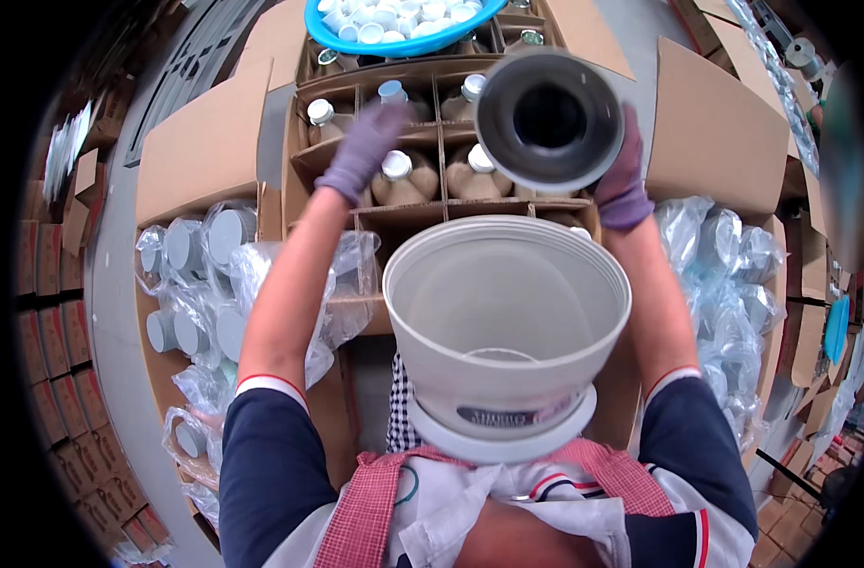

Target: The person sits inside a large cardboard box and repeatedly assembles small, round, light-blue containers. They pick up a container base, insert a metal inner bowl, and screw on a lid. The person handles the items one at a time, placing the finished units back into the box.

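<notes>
The gloved right hand [624,185] is curled against the right side of a dark grey round vessel [551,161], gripping it; some fingers are hidden behind. The vessel sits just left of that hand, its round opening facing up toward the head and its long axis running roughly along the line of sight. The gloved left hand [370,142], blurred, is beside a blue-capped bottle [391,93]; its opening and any hold cannot be told. Between the forearms stands a pale tub [503,379], mouth upward.

Holding round dark-grey piece [551,168] in gloved right hand [626,180], over divided carton [408,225] of white-capped bottles [397,170]. Near blue-capped bottle [392,92] with blurred left hand [370,142].
</notes>
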{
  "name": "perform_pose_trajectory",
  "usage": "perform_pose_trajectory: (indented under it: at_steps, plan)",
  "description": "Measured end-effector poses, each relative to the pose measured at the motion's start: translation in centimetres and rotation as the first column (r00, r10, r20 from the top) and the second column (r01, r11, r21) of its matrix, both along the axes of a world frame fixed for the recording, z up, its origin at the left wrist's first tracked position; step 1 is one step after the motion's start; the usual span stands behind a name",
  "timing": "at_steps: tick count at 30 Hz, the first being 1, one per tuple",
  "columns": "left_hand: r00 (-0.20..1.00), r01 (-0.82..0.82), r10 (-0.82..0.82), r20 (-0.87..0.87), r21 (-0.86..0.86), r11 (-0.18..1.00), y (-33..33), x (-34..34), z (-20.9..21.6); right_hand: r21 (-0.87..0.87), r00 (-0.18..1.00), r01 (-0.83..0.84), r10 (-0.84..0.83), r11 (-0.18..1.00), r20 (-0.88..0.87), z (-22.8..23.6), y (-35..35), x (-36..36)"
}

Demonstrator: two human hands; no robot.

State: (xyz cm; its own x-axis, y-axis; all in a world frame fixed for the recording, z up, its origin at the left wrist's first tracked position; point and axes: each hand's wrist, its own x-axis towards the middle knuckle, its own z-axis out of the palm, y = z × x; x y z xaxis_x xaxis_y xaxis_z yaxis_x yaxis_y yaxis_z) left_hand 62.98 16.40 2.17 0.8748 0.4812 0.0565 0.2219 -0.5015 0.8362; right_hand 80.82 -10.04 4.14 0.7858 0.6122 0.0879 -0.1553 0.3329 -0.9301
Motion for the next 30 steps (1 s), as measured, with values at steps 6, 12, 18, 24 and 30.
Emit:
perform_pose_trajectory:
  at_steps: [6,12,18,24,30]
  plan:
    - [0.902,0.264,0.013,-0.432,0.575,0.775,-1.1,-0.2,-4.2,-0.618,0.967,0.255,-0.188,0.743,0.174,-9.4,-3.3,-0.3]
    - [0.842,-0.118,-0.364,0.398,0.795,0.595,-9.3,-6.4,22.2,-0.366,0.975,-0.169,0.21,0.915,0.074,3.5,-0.3,-8.0]
    - [0.78,0.052,-0.546,0.305,0.839,0.542,-15.1,-10.6,29.2,0.351,0.818,-0.485,0.274,0.801,0.506,16.7,-0.4,-11.3]
    - [0.779,0.405,-0.278,0.562,-0.113,0.907,-9.5,-10.3,25.9,-0.354,0.605,-0.111,0.346,0.928,0.717,14.8,-8.2,-18.2]
    - [0.639,0.724,-0.684,-0.353,-0.025,0.689,-14.2,-9.4,23.2,-0.062,0.916,-0.304,0.31,0.951,0.254,9.8,-6.7,-16.5]
